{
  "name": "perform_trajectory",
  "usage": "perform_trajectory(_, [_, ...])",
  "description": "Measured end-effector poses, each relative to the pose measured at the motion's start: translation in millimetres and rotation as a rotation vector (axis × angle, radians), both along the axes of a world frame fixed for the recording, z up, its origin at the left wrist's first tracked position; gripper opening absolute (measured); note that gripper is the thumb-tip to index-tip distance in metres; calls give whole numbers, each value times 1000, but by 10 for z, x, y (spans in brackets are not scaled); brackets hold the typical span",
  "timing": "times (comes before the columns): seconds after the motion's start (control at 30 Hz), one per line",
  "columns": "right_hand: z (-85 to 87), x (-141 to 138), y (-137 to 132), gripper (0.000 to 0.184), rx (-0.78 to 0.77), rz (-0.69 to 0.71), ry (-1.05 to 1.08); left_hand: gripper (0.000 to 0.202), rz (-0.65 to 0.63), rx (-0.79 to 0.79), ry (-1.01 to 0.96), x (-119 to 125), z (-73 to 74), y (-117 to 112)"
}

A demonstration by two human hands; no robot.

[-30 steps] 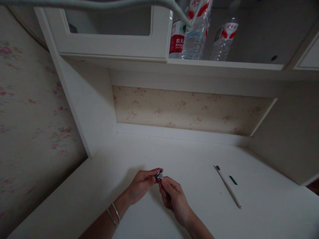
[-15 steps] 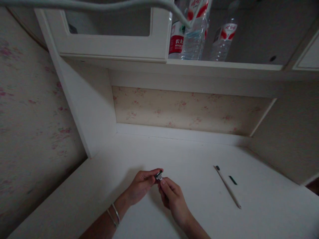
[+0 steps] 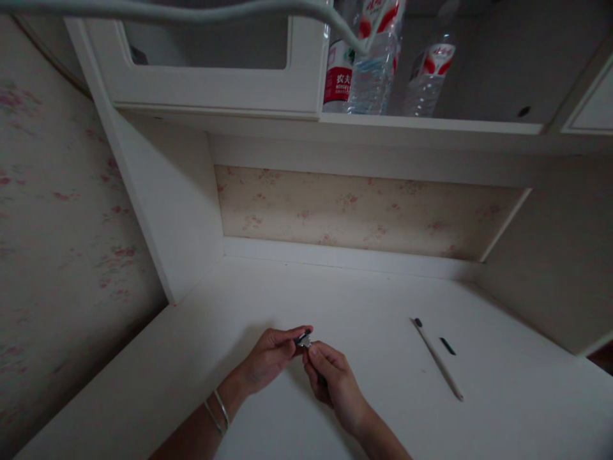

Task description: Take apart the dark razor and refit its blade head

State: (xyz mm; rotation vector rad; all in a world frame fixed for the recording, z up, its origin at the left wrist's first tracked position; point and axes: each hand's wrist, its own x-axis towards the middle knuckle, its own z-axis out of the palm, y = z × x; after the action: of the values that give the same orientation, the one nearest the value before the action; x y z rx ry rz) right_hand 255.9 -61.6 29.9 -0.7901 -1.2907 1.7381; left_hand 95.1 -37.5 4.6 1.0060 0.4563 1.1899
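Above the front middle of the white desk, my two hands meet at a small black-and-silver object (image 3: pixel 304 339), too small and partly covered to tell its kind. My left hand (image 3: pixel 268 361), with two light bangles at the wrist, is closed and pinches its dark end between thumb and fingers. From the other side my right hand (image 3: pixel 332 380) is closed too, its thumb and forefinger on the silver part. A dark bit shows under the curled fingers of the right hand; whether it belongs to the same object I cannot tell.
To the right on the desk (image 3: pixel 383 306) lie a pale pencil-like stick (image 3: pixel 439 361) with a dark end and a short dark green strip (image 3: pixel 447 346). Overhead is a shelf (image 3: pixel 431 126) with several plastic bottles (image 3: pixel 371 80). A pale cable (image 3: pixel 230 11) crosses the top.
My right hand has turned slightly, and the dark bit under its fingers now shows more. The small object is tilted a little differently; my left hand stays nearly in place.
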Motion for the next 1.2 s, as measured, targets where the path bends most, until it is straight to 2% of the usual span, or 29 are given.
perform_trajectory(0.1, [8, -11, -21, 45, 5, -14, 7, 36, -18, -7, -7, -5, 10, -5])
perform_trajectory(0.3, [-28, -35, -46, 43, 132, -81, -26, 30, -21, 22, -22, -9, 3, 4])
perform_trajectory(0.6, [-34, -48, -59, 44, 128, -81, -45, 29, -19, 26, -7, -28, 33, 1])
perform_trajectory(0.87, [-89, -68, -93, 39, 238, -127, -58, 27, -24, 9, -56, -10, 43, -7])
perform_trajectory(1.2, [-71, -70, -115, 39, 158, -106, -17, 26, -43, -28, -94, -4, 67, -21])
